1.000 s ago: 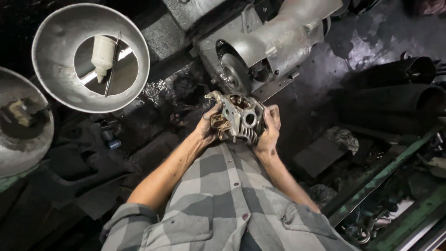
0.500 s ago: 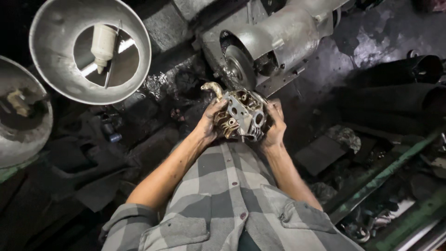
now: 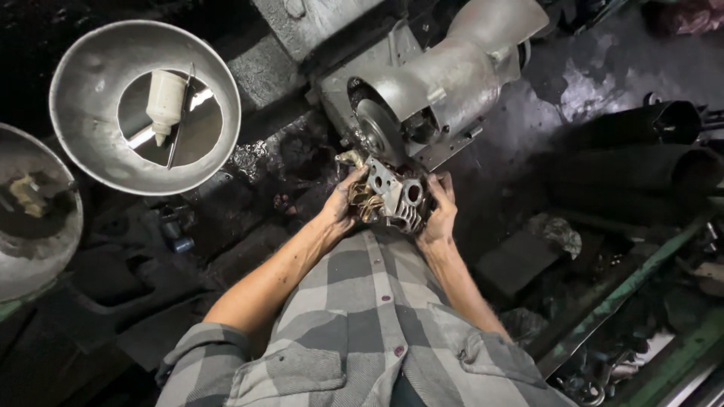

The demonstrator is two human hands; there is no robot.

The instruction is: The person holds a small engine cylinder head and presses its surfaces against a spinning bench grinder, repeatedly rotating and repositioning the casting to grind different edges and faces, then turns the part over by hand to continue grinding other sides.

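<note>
Held between both hands, centre of the scene: a grimy cast-metal engine part (image 3: 392, 197), just near of the grinding wheel (image 3: 375, 132) on a grey bench grinder (image 3: 445, 79). Left hand (image 3: 343, 215) wrapped closed around the left end, thumb over the far edge; right hand (image 3: 440, 218) cupped closed around the right end, fingers spread along the side. Not clear whether touching the wheel or a little short of it.

Likely risks: catching a corner on the wheel and getting wrenched out of an oily grip; fingertips of either hand brushing the wheel, being so close beside it; dropping onto the dark, cluttered floor if either hold loosens.

Long axis lying roughly left to right, from palm to palm, right end slightly nearer. Bored face with round openings turned up toward the camera. Brass-coloured stub at the far-left corner pointing away, toward the wheel.

Far left: metal bowl (image 3: 98, 158) holding a white squeeze bottle (image 3: 164, 98).
</note>
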